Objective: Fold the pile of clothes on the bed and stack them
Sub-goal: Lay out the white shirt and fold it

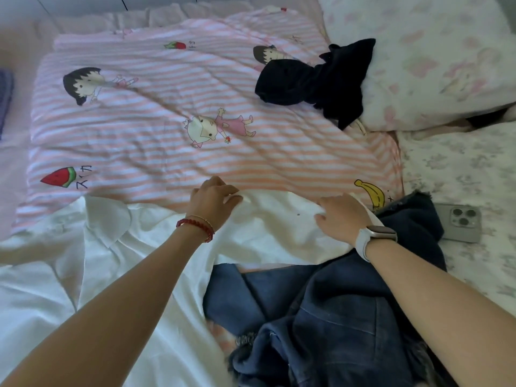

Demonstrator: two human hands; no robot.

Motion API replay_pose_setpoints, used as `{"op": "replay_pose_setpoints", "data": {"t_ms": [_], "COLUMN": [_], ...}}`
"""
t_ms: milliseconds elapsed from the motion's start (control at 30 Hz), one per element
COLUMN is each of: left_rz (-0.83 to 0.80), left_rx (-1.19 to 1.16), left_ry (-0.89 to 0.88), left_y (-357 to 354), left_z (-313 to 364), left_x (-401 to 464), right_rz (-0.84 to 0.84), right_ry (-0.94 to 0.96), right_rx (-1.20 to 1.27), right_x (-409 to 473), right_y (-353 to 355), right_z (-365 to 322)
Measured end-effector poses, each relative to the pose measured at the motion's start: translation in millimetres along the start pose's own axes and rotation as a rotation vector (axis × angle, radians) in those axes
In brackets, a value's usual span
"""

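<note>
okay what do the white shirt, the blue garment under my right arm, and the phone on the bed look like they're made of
White shirt: thin, smooth woven cloth, probably cotton or a blend; it creases softly and has a crisp collar.
Blue garment: denim, by the look; matte, heavy folds, visible stitched seams, frayed edges.
Phone: grey back with a matte sheen, metal or frosted glass; cannot tell which.

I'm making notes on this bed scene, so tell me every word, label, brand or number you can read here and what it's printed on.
No brand, number or plain printed word can be read.
Striped quilt: hand-drawn characters beside the watermelon, too sketchy to read.
Striped quilt: small marks beside the strawberry, too small to read.
Striped quilt: small marks beside the banana, too small to read.
Phone: no logo or text visible on its back.
Watch: no readable text.
</note>
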State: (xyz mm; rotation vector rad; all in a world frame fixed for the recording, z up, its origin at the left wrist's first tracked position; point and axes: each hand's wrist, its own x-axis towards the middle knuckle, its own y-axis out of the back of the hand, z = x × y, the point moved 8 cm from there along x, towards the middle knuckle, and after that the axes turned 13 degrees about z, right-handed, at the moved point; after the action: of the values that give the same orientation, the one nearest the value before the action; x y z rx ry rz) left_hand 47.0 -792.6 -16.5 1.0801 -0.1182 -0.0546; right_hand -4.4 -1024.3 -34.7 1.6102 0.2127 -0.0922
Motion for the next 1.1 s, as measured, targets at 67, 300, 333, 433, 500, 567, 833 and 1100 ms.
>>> {"op": "replay_pose_setpoints", "data": {"t_ms": [67, 300, 333, 433, 500, 567, 833, 1100], "left_rz": [-0.003, -0.026, -0.03, -0.089, -0.123, -0.123, -0.168, -0.151], "left_rx": [0.061, -0.154, -0.264, -0.558, -0.696, -0.787, -1.023, -0.713], "left_ry": [0.005, 0.348, 0.422, 0.678, 0.843, 0.962, 1.366, 1.198], "left_y": [7, 56, 64, 90, 107, 126, 136, 100], "left_z": [0, -36, -48, -88, -114, -138, -223, -229], "left_x": [1, -33, -46, -101, -148, -193, -373, -391], "right_rz": [0.047, 0.137, 0.201, 0.396, 0.353, 0.348, -0.578, -0.25], "right_ry": [0.029, 0.169, 0.264, 0.477, 0.571, 0.645, 0.416, -0.034], "right_rx": [-0.037, 0.065, 0.062, 0.049, 0.038, 0.078, 0.804, 0.661], "right_x": [-16, -67, -76, -101, -120, -142, -235, -249], "right_y": [16, 91, 100, 116, 109, 112, 33, -50], "right_z": [-3, -77, -101, -171, -214, -261, -395, -350]}}
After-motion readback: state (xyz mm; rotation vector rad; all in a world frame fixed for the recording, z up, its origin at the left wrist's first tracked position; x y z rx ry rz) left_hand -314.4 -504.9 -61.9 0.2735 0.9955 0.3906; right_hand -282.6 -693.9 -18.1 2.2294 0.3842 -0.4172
